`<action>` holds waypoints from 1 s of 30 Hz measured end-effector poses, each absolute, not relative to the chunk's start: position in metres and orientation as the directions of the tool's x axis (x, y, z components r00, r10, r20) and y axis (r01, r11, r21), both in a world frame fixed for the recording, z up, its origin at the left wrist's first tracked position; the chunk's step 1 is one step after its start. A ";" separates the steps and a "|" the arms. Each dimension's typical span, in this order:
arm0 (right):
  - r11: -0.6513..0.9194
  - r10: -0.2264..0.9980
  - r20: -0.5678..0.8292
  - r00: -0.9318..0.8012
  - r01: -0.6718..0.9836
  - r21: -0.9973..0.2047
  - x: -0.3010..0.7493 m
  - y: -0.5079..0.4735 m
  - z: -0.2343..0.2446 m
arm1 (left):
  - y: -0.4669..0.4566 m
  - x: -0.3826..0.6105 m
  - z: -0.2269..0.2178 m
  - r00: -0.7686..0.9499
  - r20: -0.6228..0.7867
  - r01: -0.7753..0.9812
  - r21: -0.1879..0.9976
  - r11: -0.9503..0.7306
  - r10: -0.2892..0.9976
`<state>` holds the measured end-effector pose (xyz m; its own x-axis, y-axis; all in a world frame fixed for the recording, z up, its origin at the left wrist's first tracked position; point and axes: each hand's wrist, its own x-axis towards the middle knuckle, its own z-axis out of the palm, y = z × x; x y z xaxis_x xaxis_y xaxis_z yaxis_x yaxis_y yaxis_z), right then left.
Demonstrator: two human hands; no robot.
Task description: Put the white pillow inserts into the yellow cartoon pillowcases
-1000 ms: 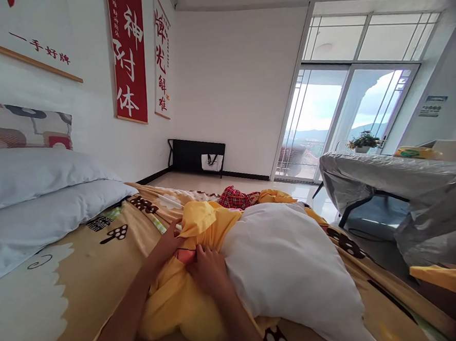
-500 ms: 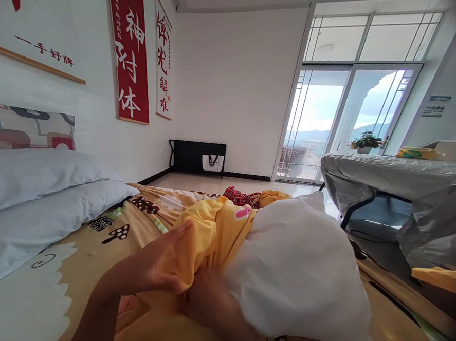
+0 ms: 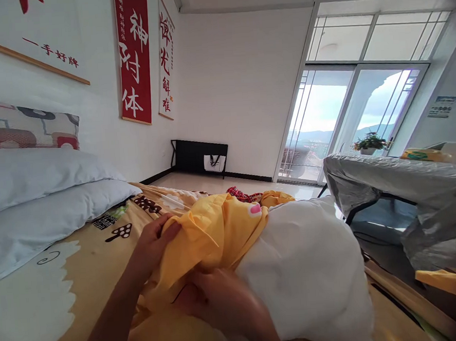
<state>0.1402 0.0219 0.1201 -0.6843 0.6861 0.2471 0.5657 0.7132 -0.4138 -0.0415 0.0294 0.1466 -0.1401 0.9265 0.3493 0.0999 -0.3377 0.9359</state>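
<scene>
A yellow pillowcase (image 3: 204, 233) with a pink-and-white print lies bunched over the near-left end of a plump white pillow (image 3: 307, 268). My left hand (image 3: 157, 241) is closed on the pillowcase's upper left edge, thumb and fingers pinching the cloth. Lower down, my right hand (image 3: 224, 294) grips the pillowcase beside the pillow's near end; its fingertips are partly hidden by the folds. Both pillow and pillowcase rest on a bed with a tan patterned sheet (image 3: 114, 265).
Two stacked white pillows (image 3: 53, 212) and a patterned cushion (image 3: 32, 123) are at the left. Behind the pillow lies red checked cloth (image 3: 241, 194). A plastic-covered table (image 3: 398, 168) stands at right, near sliding glass doors (image 3: 348, 117). A folded black table (image 3: 190, 157) leans against the far wall.
My left hand has closed on the pillowcase edge and moved slightly up and left, spreading the cloth. My right hand has shifted a little right and shows more clearly.
</scene>
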 end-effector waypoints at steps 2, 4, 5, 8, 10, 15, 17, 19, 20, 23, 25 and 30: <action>0.693 0.689 0.334 -0.643 0.452 -0.561 0.151 0.023 0.133 | 0.024 -0.041 0.148 -0.139 0.256 -0.158 0.948 -0.277 0.957; 0.642 0.741 0.434 -0.513 0.349 -0.683 0.155 0.022 0.141 | 0.019 -0.037 0.148 -0.134 0.218 -0.280 0.927 -0.248 0.967; 0.619 0.762 0.471 -0.445 0.285 -0.732 0.154 0.020 0.143 | 0.017 -0.034 0.147 -0.109 0.227 -0.293 0.923 -0.249 0.968; 0.569 0.794 0.523 -0.308 0.075 -0.819 0.145 0.015 0.141 | 0.012 -0.027 0.145 0.068 0.333 -0.211 0.926 -0.313 0.940; 0.563 0.805 0.546 -0.230 0.006 -0.827 0.139 0.013 0.137 | 0.011 -0.025 0.144 0.197 0.397 -0.188 0.913 -0.363 0.896; 0.760 0.650 0.758 -0.051 0.041 -0.649 0.139 0.017 0.135 | 0.014 -0.024 0.140 0.323 0.428 -0.400 0.870 -0.288 0.844; 0.853 0.519 0.853 -0.056 0.101 -0.513 0.142 0.017 0.136 | 0.016 -0.022 0.138 0.288 0.406 -0.338 0.891 -0.305 0.867; 0.895 0.431 0.897 -0.097 0.173 -0.411 0.144 0.015 0.136 | 0.016 -0.019 0.137 0.290 0.397 -0.238 0.911 -0.336 0.871; 0.897 0.419 0.899 -0.129 0.211 -0.388 0.144 0.014 0.136 | 0.015 -0.018 0.137 0.304 0.397 -0.192 0.916 -0.353 0.866; 0.881 0.430 0.878 -0.209 0.309 -0.358 0.142 0.007 0.134 | 0.010 -0.015 0.141 0.312 0.452 -0.088 0.890 -0.448 0.836; 0.875 0.421 0.881 -0.217 0.354 -0.331 0.140 0.006 0.134 | 0.005 -0.014 0.146 0.311 0.503 -0.026 0.853 -0.522 0.806; 0.880 0.319 0.948 -0.005 0.374 -0.294 0.136 0.009 0.135 | 0.007 -0.010 0.145 0.444 0.455 0.088 0.835 -0.542 0.772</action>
<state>0.1359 0.0092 0.1352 -0.0051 0.3188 0.9478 0.3742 0.8796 -0.2938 -0.0096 0.0066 0.1448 0.4437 0.7723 0.4547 0.0882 -0.5425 0.8354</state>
